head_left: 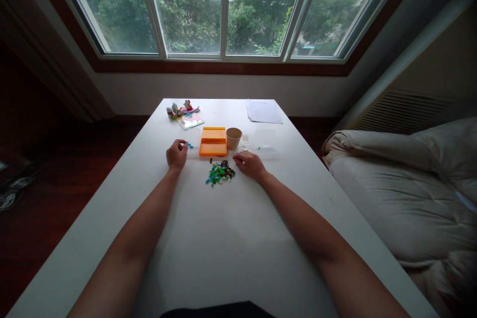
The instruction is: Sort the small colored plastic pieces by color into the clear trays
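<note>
My left hand (176, 154) is closed in a pinch at the left edge of a clear plastic tray (194, 135). A few small blue building bricks (190, 145) lie in that tray, close to the fingertips. Right of the brick pile, my right hand (251, 165) rests low over the table with its fingers drawn together; anything between them is too small to make out. The pile of tiny building bricks (219, 173), green, blue, brown and white, lies between both hands. One dark brown brick (210, 160) sits apart at its upper edge.
Behind the pile stand an orange two-part tray (213, 141) and a brown paper cup (234, 138). To the right, another clear tray (265, 137) holds a green piece. Assembled toy figures (182, 110), a colourful card (191, 120) and paper sheets (264, 111) lie on the white table (223, 238).
</note>
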A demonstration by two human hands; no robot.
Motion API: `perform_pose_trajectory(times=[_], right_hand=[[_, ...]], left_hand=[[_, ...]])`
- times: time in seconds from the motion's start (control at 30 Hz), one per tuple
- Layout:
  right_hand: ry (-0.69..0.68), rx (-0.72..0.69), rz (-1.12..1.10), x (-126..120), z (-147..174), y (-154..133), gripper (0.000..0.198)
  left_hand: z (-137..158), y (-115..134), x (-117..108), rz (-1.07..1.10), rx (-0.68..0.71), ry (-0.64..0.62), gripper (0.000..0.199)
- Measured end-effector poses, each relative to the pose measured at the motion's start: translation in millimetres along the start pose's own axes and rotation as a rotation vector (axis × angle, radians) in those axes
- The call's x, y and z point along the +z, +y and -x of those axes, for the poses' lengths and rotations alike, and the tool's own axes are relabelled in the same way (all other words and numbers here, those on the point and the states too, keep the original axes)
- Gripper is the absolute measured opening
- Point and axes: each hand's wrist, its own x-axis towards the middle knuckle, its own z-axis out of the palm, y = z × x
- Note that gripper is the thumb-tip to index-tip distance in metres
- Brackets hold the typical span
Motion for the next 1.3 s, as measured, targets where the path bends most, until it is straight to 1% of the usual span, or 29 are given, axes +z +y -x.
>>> perform_pose_trajectory(times=[0.17, 0.33, 0.47, 0.6, 0.73, 0.87, 1.0, 1.17, 1.3], right_hand=[[-0.028, -0.012, 0.002, -1.9, -0.2, -1.5, 0.016], [-0.058, -0.042, -0.017, -2.9, -0.7, -6.2, 0.017], [-0.096, -0.082, -0.029, 0.4, -2.8, -13.9, 0.029], [-0.140, -0.103, -0.004, 3.7, -4.9, -19.6, 0.037], [-0.155, -0.075, 0.027, 4.1, -4.9, -19.4, 0.033], [-0.135, -0.040, 0.039, 3.9, -4.7, -18.0, 0.025], [-0.112, -0.015, 0.062, 4.5, -4.9, -17.1, 0.016], [-0.079, 0.013, 0.069, 4.5, -4.8, -13.9, 0.019], [-0.091, 0.014, 0.078, 3.8, -4.8, -12.0, 0.012]], left_hand=[[-3.8, -7.7, -0.5, -0.067, -0.058, 0.051, 0.023], [0.6, -0.5, 2.5, -0.066, 0.005, -0.017, 0.024], [9.0, 9.7, 8.3, -0.053, 0.115, -0.126, 0.025], [19.8, 20.4, 15.3, -0.053, 0.271, -0.306, 0.024], [28.9, 28.8, 19.2, -0.073, 0.382, -0.448, 0.023], [32.5, 33.3, 18.3, -0.102, 0.435, -0.549, 0.020], [33.3, 35.9, 16.3, -0.144, 0.456, -0.574, 0.021], [34.6, 38.1, 15.6, -0.186, 0.443, -0.582, 0.023], [33.8, 38.0, 15.9, -0.191, 0.428, -0.601, 0.022]])
